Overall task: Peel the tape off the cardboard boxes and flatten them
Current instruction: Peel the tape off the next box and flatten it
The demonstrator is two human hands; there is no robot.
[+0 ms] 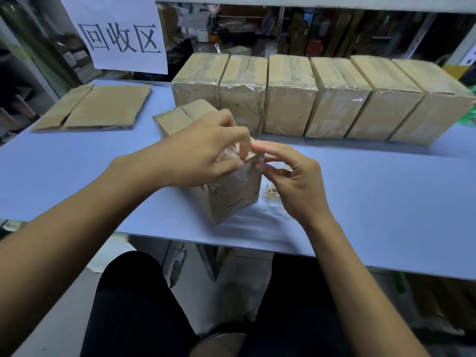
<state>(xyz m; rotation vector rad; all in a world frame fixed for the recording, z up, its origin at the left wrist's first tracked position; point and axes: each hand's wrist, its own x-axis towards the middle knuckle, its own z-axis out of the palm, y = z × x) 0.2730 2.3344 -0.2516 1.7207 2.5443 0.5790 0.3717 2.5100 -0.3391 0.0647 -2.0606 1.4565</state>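
A small cardboard box (231,199) wrapped in clear tape stands on the blue table (77,171), close to the front edge. My left hand (203,153) lies over its top and pinches the clear tape (244,173) at the near upper corner. My right hand (291,176) meets it at the same corner, fingertips pinching the tape's edge. A flattened box (103,106) lies at the far left of the table. Several taped boxes (291,99) stand in a row behind.
A scrap of peeled tape (270,194) lies on the table beside my right hand. A white paper sign (121,34) hangs above the flattened box. Shelving with clutter fills the background. My legs show below the table edge.
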